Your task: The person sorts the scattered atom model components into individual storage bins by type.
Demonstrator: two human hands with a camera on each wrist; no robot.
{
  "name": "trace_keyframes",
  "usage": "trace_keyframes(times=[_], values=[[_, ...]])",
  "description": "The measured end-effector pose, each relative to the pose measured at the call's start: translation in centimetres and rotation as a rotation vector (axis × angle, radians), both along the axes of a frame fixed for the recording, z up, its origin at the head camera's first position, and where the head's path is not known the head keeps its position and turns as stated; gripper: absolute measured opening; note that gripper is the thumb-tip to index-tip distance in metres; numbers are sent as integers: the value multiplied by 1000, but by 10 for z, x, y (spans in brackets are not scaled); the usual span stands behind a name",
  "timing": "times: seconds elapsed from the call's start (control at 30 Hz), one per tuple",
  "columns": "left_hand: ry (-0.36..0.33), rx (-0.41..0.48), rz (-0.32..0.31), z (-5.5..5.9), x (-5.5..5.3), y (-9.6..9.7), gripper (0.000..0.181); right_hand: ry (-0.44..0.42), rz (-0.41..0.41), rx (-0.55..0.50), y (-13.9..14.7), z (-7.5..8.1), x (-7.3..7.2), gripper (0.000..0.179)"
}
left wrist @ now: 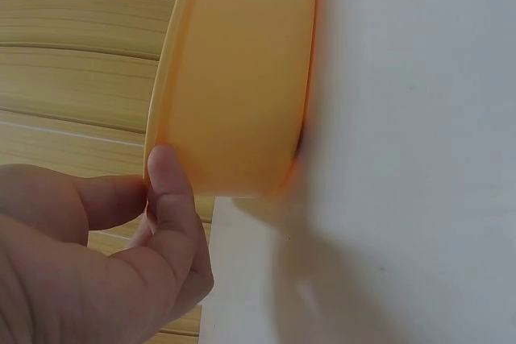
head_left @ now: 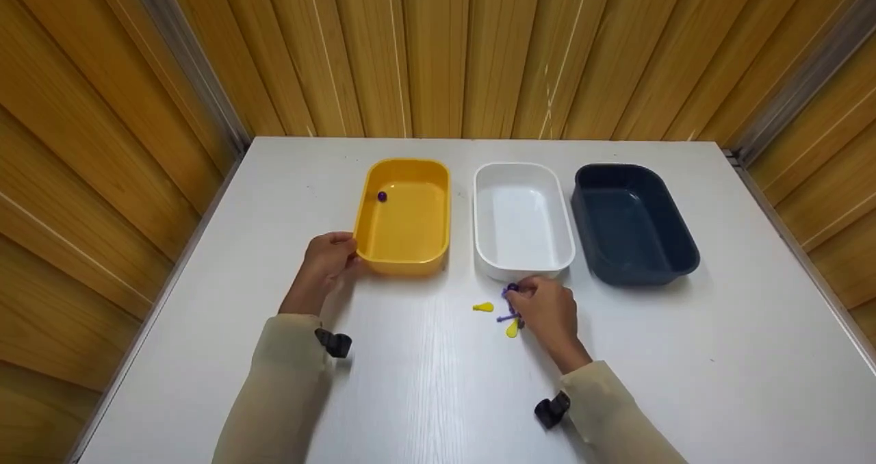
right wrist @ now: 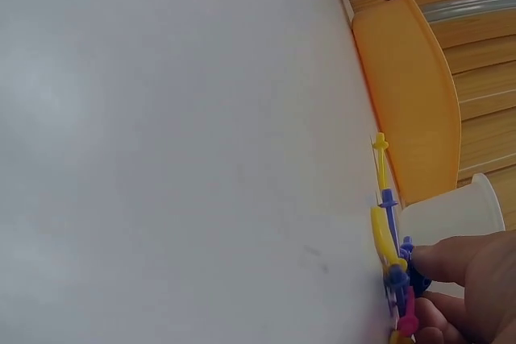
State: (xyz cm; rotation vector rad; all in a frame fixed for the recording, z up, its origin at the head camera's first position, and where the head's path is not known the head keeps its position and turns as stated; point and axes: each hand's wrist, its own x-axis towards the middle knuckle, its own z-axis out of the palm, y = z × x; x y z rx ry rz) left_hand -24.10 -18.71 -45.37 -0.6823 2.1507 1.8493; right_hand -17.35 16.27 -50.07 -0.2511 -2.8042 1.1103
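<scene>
My left hand [head_left: 327, 260] pinches the near left corner of the yellow tray [head_left: 404, 267] between thumb and fingers; the left wrist view shows the fingertips on its rim. Inside that tray lies one dark purple bead [head_left: 382, 196]. Just in front of the white tray [head_left: 523, 273], my right hand [head_left: 549, 311] pinches another dark purple bead [head_left: 512, 287], partly hidden by the fingers. Small plastic pieces lie around those fingertips: a yellow paddle-shaped piece [head_left: 484, 307], a second yellow piece [head_left: 512, 329] and a thin purple peg [head_left: 507, 319]. In the right wrist view a pink piece [right wrist: 409, 321] shows beside the fingers.
A dark blue tray [head_left: 643, 277] stands right of the white one, all three in a row on the white table [head_left: 424, 382]. Wood-patterned panels [head_left: 438, 53] rise behind and at both sides. Each sleeve carries a small black wrist camera [head_left: 334, 343].
</scene>
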Motion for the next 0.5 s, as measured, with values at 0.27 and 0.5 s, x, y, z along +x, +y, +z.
trace_keyframes(times=[0.27, 0.5], values=[[6, 7, 6, 2, -1, 1, 38, -24, -6, -24, -4, -1, 0, 22], [-17, -5, 1, 1, -2, 1, 38, -2, -13, -32, -3, 0, 2, 20]])
